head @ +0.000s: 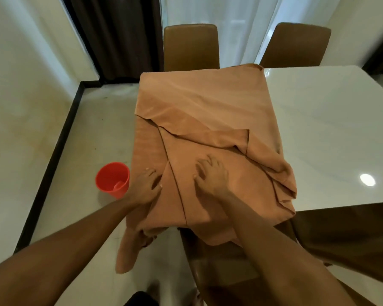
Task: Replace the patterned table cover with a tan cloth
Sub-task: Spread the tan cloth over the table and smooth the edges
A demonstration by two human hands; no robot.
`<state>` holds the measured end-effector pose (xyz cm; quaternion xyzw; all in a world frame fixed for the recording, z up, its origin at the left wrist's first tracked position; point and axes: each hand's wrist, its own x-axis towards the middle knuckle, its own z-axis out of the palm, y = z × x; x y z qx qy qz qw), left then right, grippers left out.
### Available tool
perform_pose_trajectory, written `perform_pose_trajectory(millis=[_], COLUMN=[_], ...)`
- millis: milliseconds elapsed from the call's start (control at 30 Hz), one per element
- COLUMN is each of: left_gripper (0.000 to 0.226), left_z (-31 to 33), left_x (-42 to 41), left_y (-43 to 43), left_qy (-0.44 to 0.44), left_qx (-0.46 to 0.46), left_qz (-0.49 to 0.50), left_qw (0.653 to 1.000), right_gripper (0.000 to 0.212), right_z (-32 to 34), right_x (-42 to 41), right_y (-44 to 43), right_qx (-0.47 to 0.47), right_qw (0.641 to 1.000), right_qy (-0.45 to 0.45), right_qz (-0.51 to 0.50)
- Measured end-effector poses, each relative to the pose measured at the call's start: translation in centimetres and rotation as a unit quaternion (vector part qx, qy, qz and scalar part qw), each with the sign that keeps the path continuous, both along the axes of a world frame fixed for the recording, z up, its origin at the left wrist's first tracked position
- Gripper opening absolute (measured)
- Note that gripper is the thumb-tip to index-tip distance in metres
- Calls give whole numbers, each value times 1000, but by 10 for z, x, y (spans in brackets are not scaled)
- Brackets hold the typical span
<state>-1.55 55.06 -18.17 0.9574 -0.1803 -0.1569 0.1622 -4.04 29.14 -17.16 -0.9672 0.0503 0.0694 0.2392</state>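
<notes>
A tan cloth lies partly unfolded over the left end of a white glossy table, with folded layers and wrinkles near me and a bunched edge at its right side. One corner hangs off the near edge toward the floor. My left hand rests on the cloth's left near edge, fingers spread. My right hand presses flat on the middle of the cloth, fingers straight. No patterned cover is in view.
A red plastic cup stands on the floor left of the table. Two brown chairs stand at the far side, and brown chairs sit at the near side below my right arm. Curtains hang behind.
</notes>
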Motion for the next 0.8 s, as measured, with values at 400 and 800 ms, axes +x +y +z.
perform_pose_trajectory(millis=[400,800], left_gripper=[54,66], left_z=[-27,-51], left_x=[114,154], left_y=[7,9], left_qy=[-53,-105], left_qx=[-28,51], left_qz=[-3,-30], left_qw=[998,993], right_gripper=[66,12], right_z=[-11,-10], right_x=[92,126], right_y=[80,-75], right_qx=[-21,-175], right_qw=[999,971], right_qy=[14,-43], right_qz=[41,-158])
